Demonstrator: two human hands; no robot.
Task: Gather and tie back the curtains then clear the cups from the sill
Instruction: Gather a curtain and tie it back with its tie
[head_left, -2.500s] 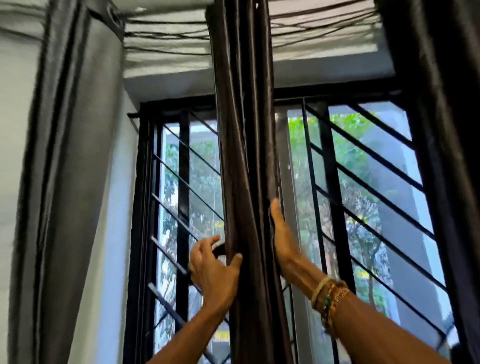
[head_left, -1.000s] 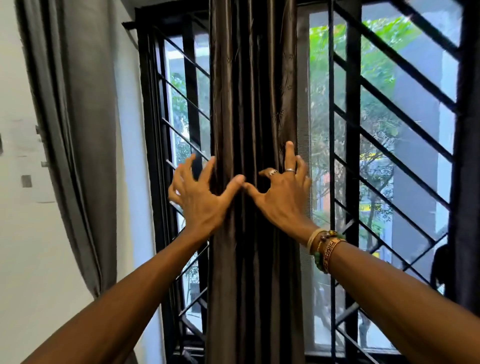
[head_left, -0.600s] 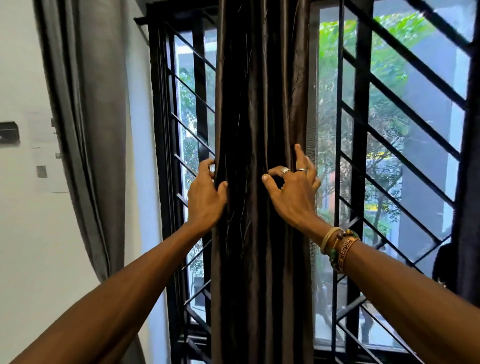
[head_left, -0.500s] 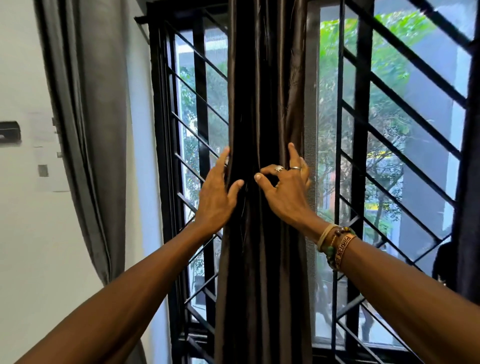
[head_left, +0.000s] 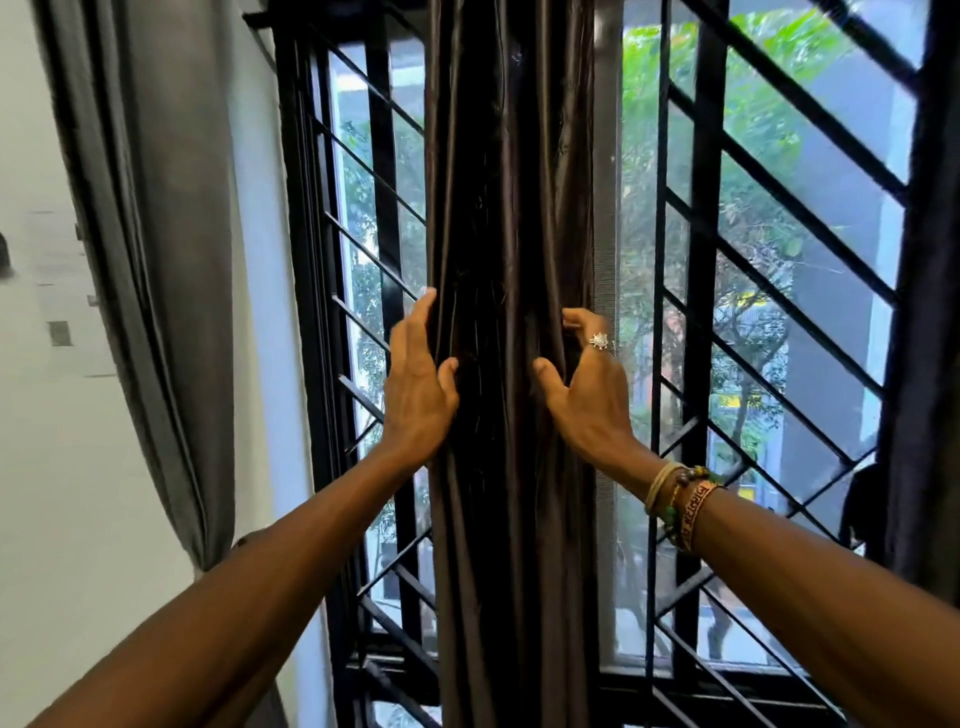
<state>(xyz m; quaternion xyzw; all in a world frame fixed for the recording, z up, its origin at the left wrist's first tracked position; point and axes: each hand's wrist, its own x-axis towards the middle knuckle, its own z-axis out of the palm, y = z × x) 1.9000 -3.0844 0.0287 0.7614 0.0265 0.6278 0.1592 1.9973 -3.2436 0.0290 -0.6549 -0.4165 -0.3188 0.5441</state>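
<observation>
The dark curtain hangs upright between my hands. My left hand presses its left edge, fingers straight together; my right hand hooks the right edge, fingers curled.

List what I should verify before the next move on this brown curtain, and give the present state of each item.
1. The brown curtain is gathered in one bunch: ok.
2. The left hand lies against its left edge, fingers straight: ok.
3. The right hand grips its right edge, fingers curled round the folds: ok.
4. A tie-back is at hand: cannot tell, none in view.
5. The grey curtain is tied back: cannot tell.
6. The cups are located: cannot tell, none in view.
</observation>
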